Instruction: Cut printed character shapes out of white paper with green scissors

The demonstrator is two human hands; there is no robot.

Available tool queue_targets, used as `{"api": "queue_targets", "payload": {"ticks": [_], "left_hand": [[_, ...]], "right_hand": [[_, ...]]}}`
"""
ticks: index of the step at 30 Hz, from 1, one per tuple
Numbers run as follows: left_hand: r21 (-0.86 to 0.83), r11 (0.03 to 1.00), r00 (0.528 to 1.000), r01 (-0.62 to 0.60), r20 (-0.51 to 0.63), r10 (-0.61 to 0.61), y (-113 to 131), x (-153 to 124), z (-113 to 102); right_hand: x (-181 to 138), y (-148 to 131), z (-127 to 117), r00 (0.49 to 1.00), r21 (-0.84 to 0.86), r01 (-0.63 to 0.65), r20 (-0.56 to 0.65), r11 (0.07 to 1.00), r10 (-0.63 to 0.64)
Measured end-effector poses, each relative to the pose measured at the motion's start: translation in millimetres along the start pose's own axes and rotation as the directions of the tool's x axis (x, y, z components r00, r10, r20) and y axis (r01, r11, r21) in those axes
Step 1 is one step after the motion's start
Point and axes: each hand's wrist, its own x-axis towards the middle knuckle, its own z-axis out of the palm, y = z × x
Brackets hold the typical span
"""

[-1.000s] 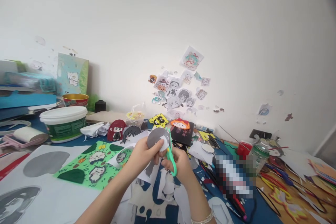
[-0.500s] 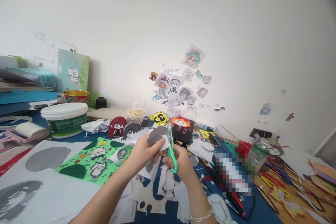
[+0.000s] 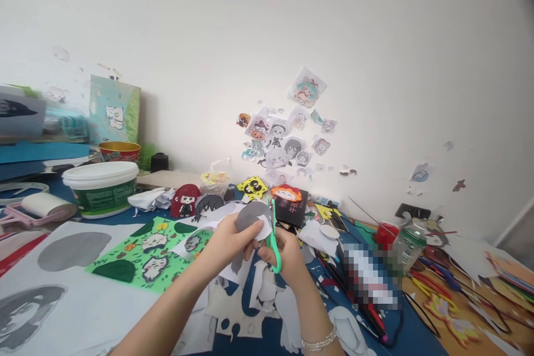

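Between thumb and fingers, my left hand pinches a grey and white paper cutout with a rounded outline. My right hand is closed round the handles of green scissors, blades pointing up at the cutout's right edge. The blades stand slightly apart. Below both hands lie white paper scraps and a cream sheet with holes cut in it. To the left is a green sheet with drawn animal faces.
A white-lidded tub stands at the left, near a pink-handled roller. Printed sheets cover the left front. At the right are a glass jar, a red cup and pens. Paper cutouts are stuck to the wall.
The scissor blades have parted a little at the cutout's edge. Both hands stay in nearly the same place, and the whole view has shifted slightly.
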Motion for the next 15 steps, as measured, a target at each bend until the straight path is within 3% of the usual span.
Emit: {"api": "queue_targets", "payload": {"ticks": [15], "left_hand": [[-0.017, 1.0, 1.0, 0.024, 0.015, -0.024, -2.5, 1.5, -1.5]], "right_hand": [[0.7, 1.5, 4.6, 0.999, 0.0, 0.047, -0.028, 0.999, -0.047]]}}
